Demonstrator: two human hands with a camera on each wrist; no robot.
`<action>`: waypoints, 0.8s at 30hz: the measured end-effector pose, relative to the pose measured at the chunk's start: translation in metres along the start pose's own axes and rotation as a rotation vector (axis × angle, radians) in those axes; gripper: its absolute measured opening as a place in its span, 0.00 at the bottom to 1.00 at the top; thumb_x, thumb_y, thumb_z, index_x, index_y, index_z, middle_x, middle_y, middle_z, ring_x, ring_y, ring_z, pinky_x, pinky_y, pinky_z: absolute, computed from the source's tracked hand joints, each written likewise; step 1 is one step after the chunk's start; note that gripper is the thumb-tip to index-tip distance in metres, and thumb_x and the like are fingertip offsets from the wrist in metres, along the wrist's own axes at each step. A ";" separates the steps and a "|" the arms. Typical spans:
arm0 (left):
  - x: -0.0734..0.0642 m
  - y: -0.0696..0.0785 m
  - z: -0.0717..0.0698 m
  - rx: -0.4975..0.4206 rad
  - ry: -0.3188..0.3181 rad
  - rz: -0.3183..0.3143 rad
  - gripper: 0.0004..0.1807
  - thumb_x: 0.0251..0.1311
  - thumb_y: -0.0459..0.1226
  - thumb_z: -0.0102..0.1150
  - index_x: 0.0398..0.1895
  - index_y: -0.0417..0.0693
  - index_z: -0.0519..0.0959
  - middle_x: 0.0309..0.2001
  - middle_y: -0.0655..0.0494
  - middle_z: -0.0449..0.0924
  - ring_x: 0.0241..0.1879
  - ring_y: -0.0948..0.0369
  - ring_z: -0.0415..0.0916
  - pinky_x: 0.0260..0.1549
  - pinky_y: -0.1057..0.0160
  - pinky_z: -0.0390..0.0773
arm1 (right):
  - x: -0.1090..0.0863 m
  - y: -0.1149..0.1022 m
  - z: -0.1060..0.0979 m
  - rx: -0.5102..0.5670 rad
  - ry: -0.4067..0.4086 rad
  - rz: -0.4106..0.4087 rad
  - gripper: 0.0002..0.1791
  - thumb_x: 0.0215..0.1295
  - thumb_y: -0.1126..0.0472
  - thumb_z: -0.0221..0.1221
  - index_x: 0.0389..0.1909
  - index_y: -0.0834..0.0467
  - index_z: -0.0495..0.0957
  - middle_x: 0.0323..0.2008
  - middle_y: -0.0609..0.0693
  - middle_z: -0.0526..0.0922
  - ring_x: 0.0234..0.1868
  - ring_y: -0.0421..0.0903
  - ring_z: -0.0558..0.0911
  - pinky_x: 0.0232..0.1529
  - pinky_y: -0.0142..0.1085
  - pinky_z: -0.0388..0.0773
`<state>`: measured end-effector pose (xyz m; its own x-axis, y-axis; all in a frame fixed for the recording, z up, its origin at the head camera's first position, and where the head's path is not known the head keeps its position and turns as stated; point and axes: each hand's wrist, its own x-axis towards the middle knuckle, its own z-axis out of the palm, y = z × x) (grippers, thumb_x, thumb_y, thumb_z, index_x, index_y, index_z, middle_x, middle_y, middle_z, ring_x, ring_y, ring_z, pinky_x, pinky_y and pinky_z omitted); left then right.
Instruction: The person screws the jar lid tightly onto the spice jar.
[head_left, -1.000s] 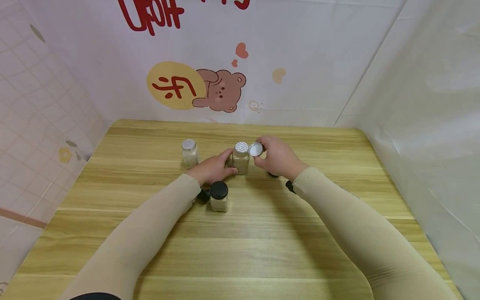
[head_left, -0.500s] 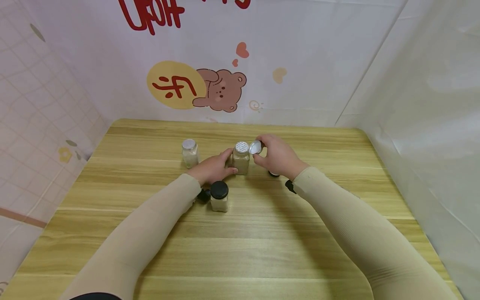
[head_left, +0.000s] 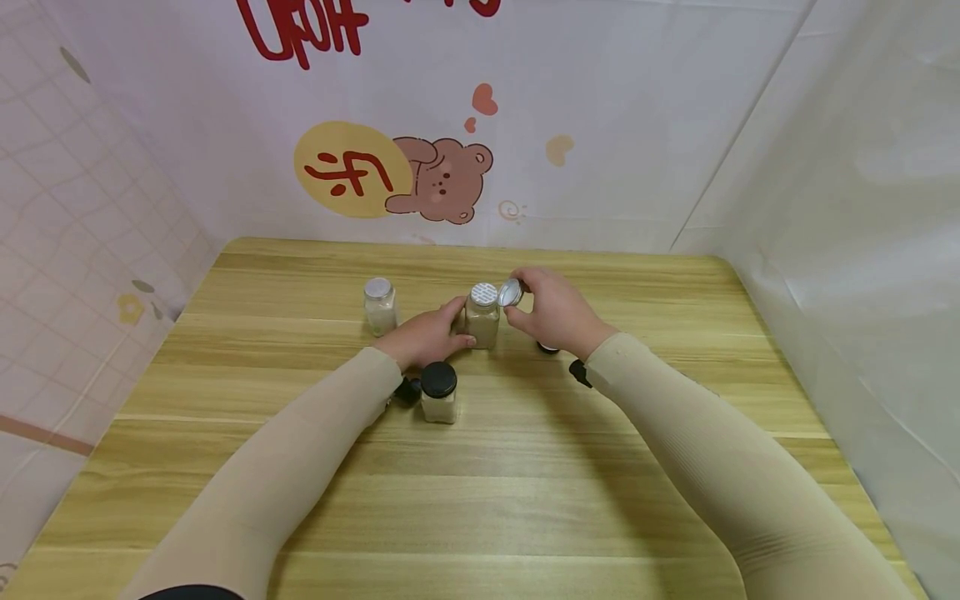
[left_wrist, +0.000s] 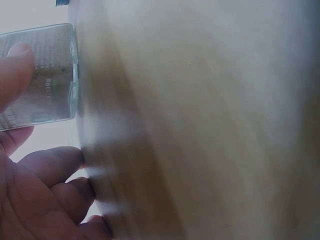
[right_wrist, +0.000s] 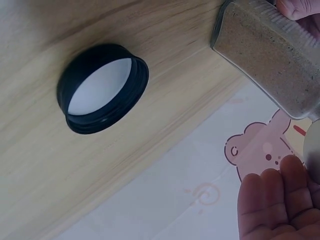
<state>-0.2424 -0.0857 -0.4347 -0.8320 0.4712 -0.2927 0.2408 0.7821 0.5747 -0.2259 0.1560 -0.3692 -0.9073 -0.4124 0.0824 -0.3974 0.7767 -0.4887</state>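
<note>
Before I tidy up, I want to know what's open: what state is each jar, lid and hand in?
Middle jar: upright, uncapped, printed white top showing.
Held lid: tilted, underside showing.
Front jar: upright, capped in black.
Far-left jar: upright, pale top; capped or not, unclear.
Loose black lid: inside up on the table.
Left hand: pinching the middle jar.
Right hand: pinching the held lid.

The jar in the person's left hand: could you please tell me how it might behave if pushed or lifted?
The jar has clear, smooth walls, so it is probably stiff and perhaps slippery. The brownish contents seen through them likely give it some weight. Its flat sides suggest it would slide or tip rather than roll.
</note>
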 end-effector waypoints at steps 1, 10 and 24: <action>0.000 0.000 0.000 0.002 0.000 -0.001 0.48 0.75 0.58 0.56 0.87 0.67 0.39 0.79 0.43 0.64 0.76 0.44 0.68 0.75 0.41 0.67 | 0.000 0.000 0.000 0.003 0.001 -0.003 0.19 0.70 0.56 0.65 0.56 0.61 0.78 0.56 0.58 0.83 0.62 0.59 0.81 0.66 0.52 0.78; 0.001 -0.001 0.000 0.001 -0.001 -0.007 0.48 0.75 0.58 0.57 0.87 0.67 0.40 0.79 0.43 0.64 0.76 0.43 0.68 0.75 0.41 0.67 | 0.002 -0.002 0.002 0.011 0.012 -0.025 0.20 0.70 0.58 0.64 0.58 0.64 0.77 0.55 0.58 0.83 0.61 0.59 0.82 0.66 0.52 0.78; 0.000 0.001 -0.001 -0.013 -0.003 -0.006 0.47 0.75 0.58 0.56 0.87 0.67 0.40 0.81 0.45 0.63 0.77 0.45 0.66 0.75 0.41 0.66 | 0.003 -0.007 0.003 0.033 0.009 -0.014 0.27 0.72 0.57 0.64 0.65 0.67 0.73 0.57 0.61 0.83 0.62 0.60 0.82 0.63 0.53 0.80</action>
<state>-0.2423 -0.0858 -0.4337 -0.8318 0.4676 -0.2990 0.2286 0.7796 0.5831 -0.2258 0.1475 -0.3683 -0.9029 -0.4187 0.0970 -0.4054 0.7550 -0.5154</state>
